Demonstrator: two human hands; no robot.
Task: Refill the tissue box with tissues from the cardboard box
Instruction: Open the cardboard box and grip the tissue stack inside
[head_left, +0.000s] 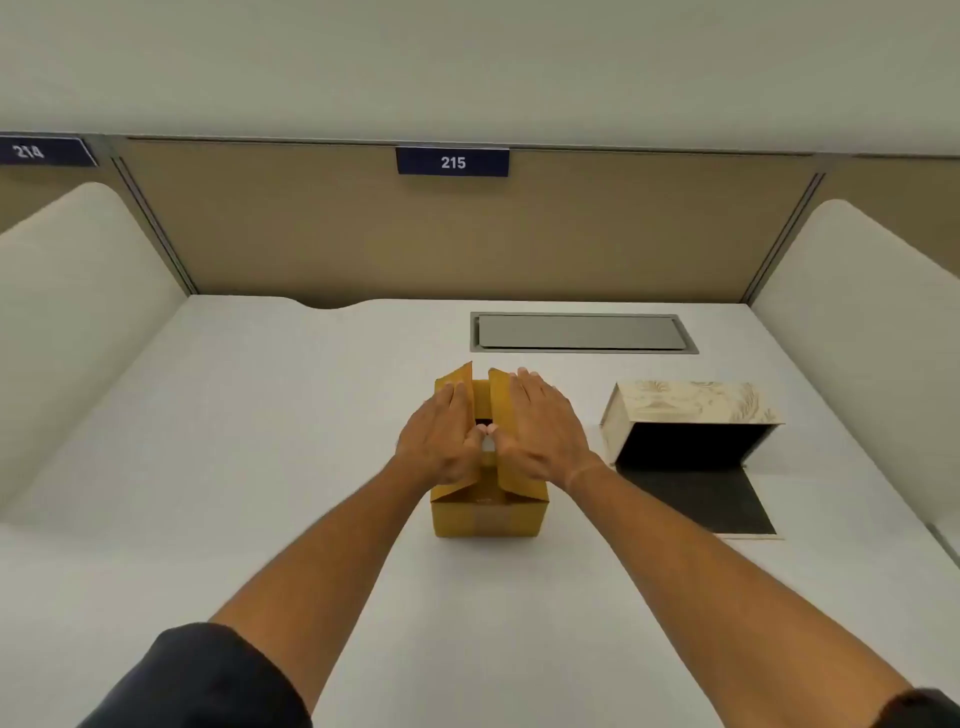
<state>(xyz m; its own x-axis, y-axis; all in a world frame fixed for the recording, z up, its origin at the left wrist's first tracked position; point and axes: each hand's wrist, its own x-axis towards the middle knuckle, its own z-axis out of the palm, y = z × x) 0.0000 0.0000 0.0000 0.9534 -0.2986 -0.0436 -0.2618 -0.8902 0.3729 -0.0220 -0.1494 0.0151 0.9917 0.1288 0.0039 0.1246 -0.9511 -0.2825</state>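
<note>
Cardboard is under both your hands: the small yellow-brown cardboard box (488, 512) stands on the white bench (260, 441), in the middle of the view, and I take it as the landmark for the places. Your left hand (441, 441) lies flat on the left top flap (457, 379) of this box, with the fingers stretched out and close together. Your right hand (540, 431) lies flat on the right top flap (501, 387) in the same way. Both hands are spread open and they press on the flaps; they do not close around anything. The two thumbs nearly meet over the gap between the flaps. The flaps do not lie level: the far ends stand up a little, and a dark opening shows between them. What is inside the box, I cannot tell.

To the right of the cardboard box, near it but apart, lies the cream tissue box with a gold leaf pattern (691, 410). It lies on its side with the dark inside turned to you, and its black-lined lid (711, 499) lies open flat on the bench in front of it.

Behind the cardboard box, a little to the right, is a grey rectangular cover plate (582, 332) set in the bench. Farther behind, on the beige partition wall (311, 234), hangs a dark blue sign with the number 215 (452, 162).
</note>
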